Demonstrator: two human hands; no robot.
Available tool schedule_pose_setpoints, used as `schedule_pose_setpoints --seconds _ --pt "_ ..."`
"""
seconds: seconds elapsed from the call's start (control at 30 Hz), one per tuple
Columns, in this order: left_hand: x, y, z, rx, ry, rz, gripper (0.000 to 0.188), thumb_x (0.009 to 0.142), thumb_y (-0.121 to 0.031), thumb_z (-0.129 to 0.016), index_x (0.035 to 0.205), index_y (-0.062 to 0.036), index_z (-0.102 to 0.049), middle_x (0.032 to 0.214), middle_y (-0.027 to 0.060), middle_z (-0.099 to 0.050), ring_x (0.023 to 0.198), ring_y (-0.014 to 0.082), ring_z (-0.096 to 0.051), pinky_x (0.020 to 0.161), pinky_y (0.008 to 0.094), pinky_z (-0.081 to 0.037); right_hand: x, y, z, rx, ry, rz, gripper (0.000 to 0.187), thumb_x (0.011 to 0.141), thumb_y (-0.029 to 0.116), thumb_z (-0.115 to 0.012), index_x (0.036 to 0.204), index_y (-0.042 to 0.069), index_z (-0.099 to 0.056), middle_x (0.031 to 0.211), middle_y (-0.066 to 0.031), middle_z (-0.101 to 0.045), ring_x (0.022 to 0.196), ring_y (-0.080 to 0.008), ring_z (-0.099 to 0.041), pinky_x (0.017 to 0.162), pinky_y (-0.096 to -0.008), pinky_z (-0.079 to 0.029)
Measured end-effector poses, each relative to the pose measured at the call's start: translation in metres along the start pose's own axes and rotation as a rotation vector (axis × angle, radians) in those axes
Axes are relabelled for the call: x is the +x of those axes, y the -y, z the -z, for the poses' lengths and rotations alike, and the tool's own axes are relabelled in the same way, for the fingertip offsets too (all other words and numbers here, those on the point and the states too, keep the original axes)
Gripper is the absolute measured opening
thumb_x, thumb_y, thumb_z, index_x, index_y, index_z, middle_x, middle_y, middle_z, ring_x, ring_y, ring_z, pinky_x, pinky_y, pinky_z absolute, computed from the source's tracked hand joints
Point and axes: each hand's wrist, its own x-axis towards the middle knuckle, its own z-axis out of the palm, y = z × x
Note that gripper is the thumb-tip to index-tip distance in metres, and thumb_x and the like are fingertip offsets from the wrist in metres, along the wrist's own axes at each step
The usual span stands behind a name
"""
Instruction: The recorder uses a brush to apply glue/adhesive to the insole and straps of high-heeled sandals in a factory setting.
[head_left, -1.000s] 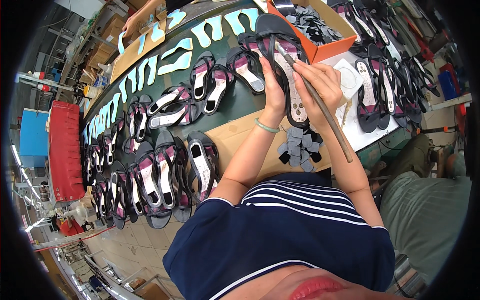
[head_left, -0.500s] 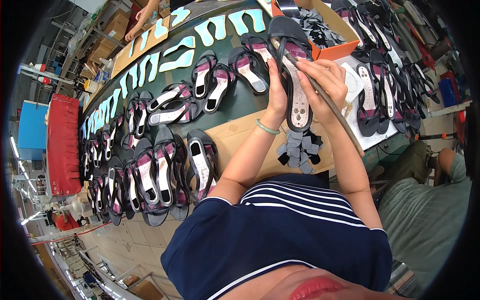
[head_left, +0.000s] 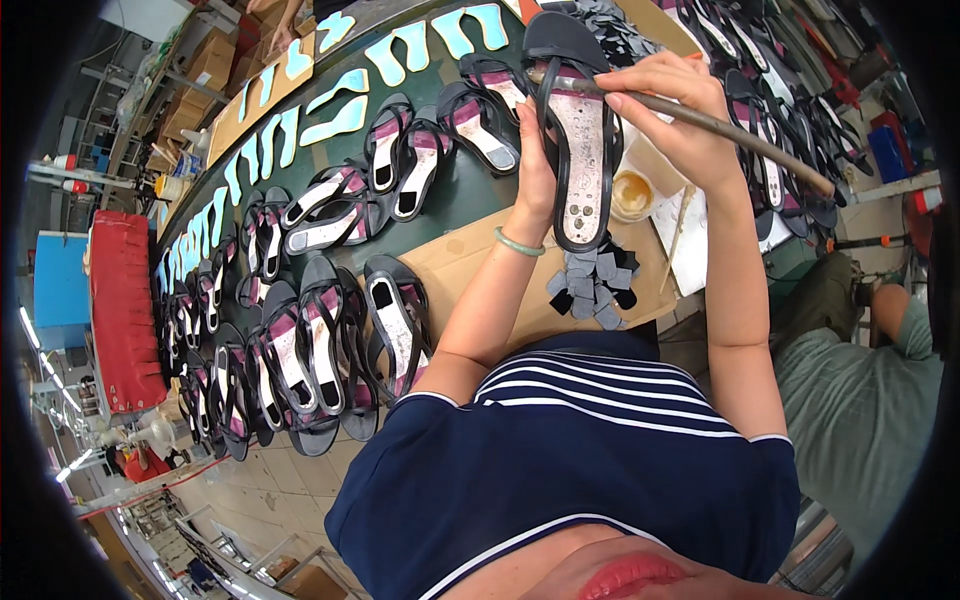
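Note:
My left hand (head_left: 537, 175) is closed around the side of a black strapped sandal (head_left: 583, 150), holding it upright with its toe pointing away. The insole is pale and speckled, purple under the straps, with small round metal dots at the heel. In my right hand (head_left: 685, 115) is a long brown-handled brush (head_left: 745, 138). Its tip reaches under the straps at the sandal's toe end. To the right of the sandal's heel stands an open pot of yellowish glue (head_left: 632, 194). Small grey and black square pads (head_left: 597, 290) lie piled just below the heel.
Rows of strapped sandals (head_left: 318, 335) cover the table on my left. Light-blue insole pieces (head_left: 340, 118) line its far side. An orange-edged box of grey pads (head_left: 612, 40) stands ahead, with more sandals (head_left: 765, 130) to the right. A seated person (head_left: 860, 390) is close on my right.
My right hand has swung outward to the right, turning the brush more crosswise, its tip now under the toe straps. The sandal has shifted slightly up, and the glue pot has come into view.

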Motion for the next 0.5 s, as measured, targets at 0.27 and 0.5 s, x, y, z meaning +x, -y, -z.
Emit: schedule_pose_setpoints --seconds 0.27,0.5 --pt "0.005 0.004 0.005 0.052 0.037 -0.044 0.074 0.094 -0.066 -0.02 0.137 -0.0071 -0.033 0.117 0.0142 -0.056 0.091 0.0213 -0.065 0.068 0.0318 -0.06 0.006 0.004 0.01 0.006 0.016 0.065 0.009 0.074 0.013 -0.073 0.079 0.005 -0.073 0.067 -0.0058 -0.067 0.059 -0.0165 -0.057 0.055 -0.0295 -0.044" --pt "0.003 0.001 0.006 0.055 0.051 -0.002 0.077 0.09 -0.072 -0.023 0.133 -0.0086 -0.034 0.107 0.0139 -0.059 0.077 0.021 -0.067 0.054 0.0315 -0.061 0.01 0.02 0.023 0.098 0.12 -0.16 0.012 0.073 0.018 -0.072 0.081 0.009 -0.072 0.074 -0.0049 -0.067 0.065 -0.0207 -0.062 0.064 -0.0322 -0.042"
